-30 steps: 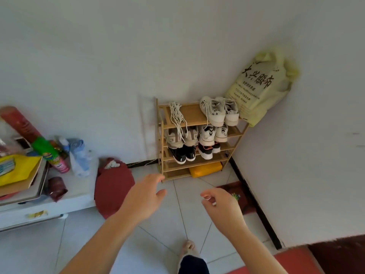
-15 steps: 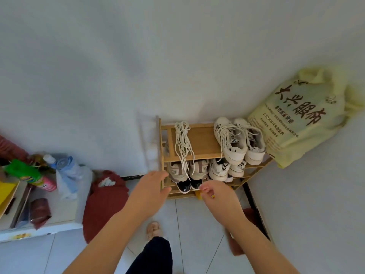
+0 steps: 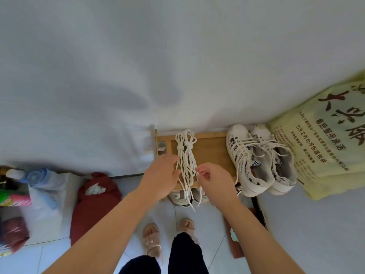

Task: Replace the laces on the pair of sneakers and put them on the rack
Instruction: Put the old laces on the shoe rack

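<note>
Two knotted bundles of white laces (image 3: 186,155) lie on the top shelf of a wooden shoe rack (image 3: 212,151), their ends hanging over the front edge. A pair of white sneakers (image 3: 260,161) with laces in them stands on the same shelf to the right. My left hand (image 3: 162,178) reaches to the left side of the laces, fingers straight and touching the strands. My right hand (image 3: 213,177) is at the right side of the laces with fingers loosely curled; its fingertips meet the strands.
A yellow-green bag (image 3: 324,143) with printed characters leans against the wall right of the rack. A dark red bag (image 3: 94,204) sits on the floor at left, beside a low white table (image 3: 43,194) with bottles. More shoes show on a lower shelf. My feet in sandals stand on the tiles.
I have stepped closer to the rack, which now fills the middle of the view. Both hands have moved forward from mid-air to the white laces on the top shelf.
</note>
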`<move>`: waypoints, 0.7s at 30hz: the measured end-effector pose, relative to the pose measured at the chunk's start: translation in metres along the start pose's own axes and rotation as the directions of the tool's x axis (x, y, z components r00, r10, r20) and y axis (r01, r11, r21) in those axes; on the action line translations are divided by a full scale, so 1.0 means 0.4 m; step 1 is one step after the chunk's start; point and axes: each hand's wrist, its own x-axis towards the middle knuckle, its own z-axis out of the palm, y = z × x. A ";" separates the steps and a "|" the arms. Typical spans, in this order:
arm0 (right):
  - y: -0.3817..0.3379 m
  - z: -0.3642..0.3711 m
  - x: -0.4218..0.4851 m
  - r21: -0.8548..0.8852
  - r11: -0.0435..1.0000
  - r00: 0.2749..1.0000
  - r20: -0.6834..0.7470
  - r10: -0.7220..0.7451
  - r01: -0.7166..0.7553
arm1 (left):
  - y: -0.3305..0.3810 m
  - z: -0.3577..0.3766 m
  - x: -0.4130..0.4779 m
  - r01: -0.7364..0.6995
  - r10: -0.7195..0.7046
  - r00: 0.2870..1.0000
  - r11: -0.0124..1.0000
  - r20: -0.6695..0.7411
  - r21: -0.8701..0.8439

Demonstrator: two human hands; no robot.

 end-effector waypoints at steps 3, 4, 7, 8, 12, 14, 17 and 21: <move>0.003 0.006 0.064 0.003 1.000 0.999 0.037 -0.011 0.011 | 0.003 0.031 0.105 0.069 -0.069 0.998 0.998 -0.006 -0.011; 0.007 0.005 0.083 -0.001 1.000 0.999 0.048 -0.015 0.015 | 0.003 0.044 0.139 0.091 -0.091 0.996 0.996 -0.005 -0.014; 0.033 0.002 0.127 0.010 1.000 0.997 0.079 -0.017 0.016 | 0.002 0.080 0.220 0.207 -0.207 0.978 0.975 0.000 -0.083; 0.042 0.002 0.138 0.019 1.000 0.995 0.096 -0.017 0.015 | -0.001 0.091 0.240 0.240 -0.242 0.970 0.966 -0.009 -0.097; 0.081 0.003 0.173 0.043 0.999 0.988 0.151 0.007 -0.013 | -0.012 0.126 0.298 0.286 -0.290 0.956 0.953 -0.037 -0.099; 0.098 0.002 0.185 0.028 1.000 0.985 0.170 0.005 -0.010 | -0.017 0.140 0.315 0.288 -0.293 0.954 0.954 -0.059 -0.084; 0.116 -0.002 0.201 0.021 1.000 0.984 0.179 -0.009 0.005 | -0.018 0.154 0.329 0.307 -0.315 0.945 0.948 -0.093 -0.086; 0.132 -0.006 0.210 0.024 1.000 0.981 0.194 -0.015 0.011 | -0.008 0.170 0.330 0.314 -0.332 0.935 0.939 -0.123 -0.141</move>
